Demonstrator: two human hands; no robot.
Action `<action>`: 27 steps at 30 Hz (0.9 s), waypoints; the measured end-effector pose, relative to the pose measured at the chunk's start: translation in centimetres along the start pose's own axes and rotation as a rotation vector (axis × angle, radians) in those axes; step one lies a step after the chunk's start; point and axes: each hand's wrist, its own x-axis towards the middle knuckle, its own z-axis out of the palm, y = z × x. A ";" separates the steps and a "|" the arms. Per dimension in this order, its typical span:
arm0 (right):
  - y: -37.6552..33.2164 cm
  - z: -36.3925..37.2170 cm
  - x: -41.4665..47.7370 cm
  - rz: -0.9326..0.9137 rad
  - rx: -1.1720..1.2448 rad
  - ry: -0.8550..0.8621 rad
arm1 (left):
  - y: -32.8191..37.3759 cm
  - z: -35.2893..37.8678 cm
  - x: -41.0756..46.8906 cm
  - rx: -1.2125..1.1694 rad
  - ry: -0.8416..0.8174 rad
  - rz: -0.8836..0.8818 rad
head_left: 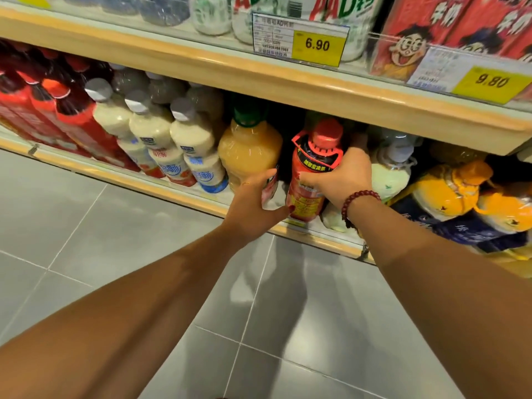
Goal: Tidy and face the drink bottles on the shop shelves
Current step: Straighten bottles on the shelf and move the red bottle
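One red-capped bottle, its label red and black, stands at the front of the lower shelf. The right hand grips it at the shoulder, with the thumb across the front and the fingers hidden behind. Just left of it is one juice bottle, yellow with a green cap. The left hand holds its lower part, fingers curled round the label and thumb tip against the foot of the red-capped bottle.

Further left of the red-capped bottle are three cream bottles with grey caps in the front row, and at least three more sit in shadow behind. Beyond those stand dark bottles with red labels, too blurred to count.

Right of the red-capped bottle, a pale bottle shows partly behind the right hand. Past it are two orange-capped bottles, the outer one cut off by the edge.

Above, the upper shelf carries two yellow price tags, one reading 6.90 and the other 9.80. The red cartons and bottles there are cropped at the top.

One beaded bracelet circles the right wrist, and one thin ring is on the left hand. Grey floor tiles lie below.
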 end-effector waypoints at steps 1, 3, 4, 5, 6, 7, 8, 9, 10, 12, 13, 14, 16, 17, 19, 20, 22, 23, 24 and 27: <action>-0.1 -0.1 -0.1 0.013 -0.005 0.003 | 0.0 -0.1 -0.1 0.003 -0.003 -0.010; -0.3 -0.3 -0.5 -0.031 -0.039 0.005 | -0.2 -0.5 -0.6 -0.005 -0.012 -0.036; -0.3 -0.5 -0.9 -0.071 -0.066 0.003 | -0.3 -0.6 -0.9 -0.017 -0.012 -0.045; -0.3 -0.7 -1.4 -0.112 -0.093 -0.004 | -0.5 -0.9 -1.2 -0.024 -0.010 -0.051; -0.3 -0.8 -2.0 -0.153 -0.107 -0.011 | -0.6 -1.1 -1.5 -0.019 -0.015 -0.065; -0.4 -0.9 -2.7 -0.195 -0.107 -0.023 | -0.7 -1.5 -1.8 -0.004 -0.028 -0.085; -0.5 -1.0 -3.4 -0.235 -0.101 -0.037 | -0.9 -1.8 -1.9 0.006 -0.050 -0.110; -0.8 -1.1 -4.0 -0.269 -0.090 -0.055 | -1.0 -2.1 -2.1 0.009 -0.076 -0.128; -1.3 -1.2 -4.6 -0.297 -0.084 -0.075 | -1.1 -2.4 -2.1 0.005 -0.110 -0.138; -2.6 -1.8 -5.3 -0.337 -0.081 -0.108 | -0.6 -3.0 -2.4 -0.023 -0.164 -0.148; -3.4 -2.2 -5.4 -0.339 -0.081 -0.111 | -0.1 -3.4 -2.5 -0.040 -0.176 -0.144; -4.2 -2.8 -5.5 -0.328 -0.079 -0.106 | 0.3 -3.8 -2.5 -0.061 -0.181 -0.137; -5.8 -4.0 -5.6 -0.295 -0.052 -0.079 | 1.2 -4.7 -2.9 -0.115 -0.206 -0.124; -6.7 -4.7 -5.8 -0.280 -0.019 -0.072 | 1.6 -5.2 -3.2 -0.139 -0.224 -0.126; -8.8 -6.1 -6.6 -0.255 0.065 -0.109 | 2.5 -6.5 -4.2 -0.187 -0.223 -0.156; -10.0 -6.8 -7.1 -0.242 0.103 -0.145 | 3.2 -7.2 -4.7 -0.220 -0.202 -0.166; -12.5 -8.1 -7.9 -0.216 0.145 -0.224 | 5.0 -8.9 -5.9 -0.290 -0.175 -0.187; -13.9 -8.8 -8.3 -0.196 0.162 -0.259 | 6.0 -9.8 -6.5 -0.321 -0.177 -0.194; -15.4 -9.4 -8.6 -0.172 0.183 -0.294 | 7.0 -10.9 -7.2 -0.343 -0.185 -0.194; -20.2 -11.6 -9.8 -0.142 0.217 -0.354 | 10.2 -14.5 -9.2 -0.406 -0.195 -0.221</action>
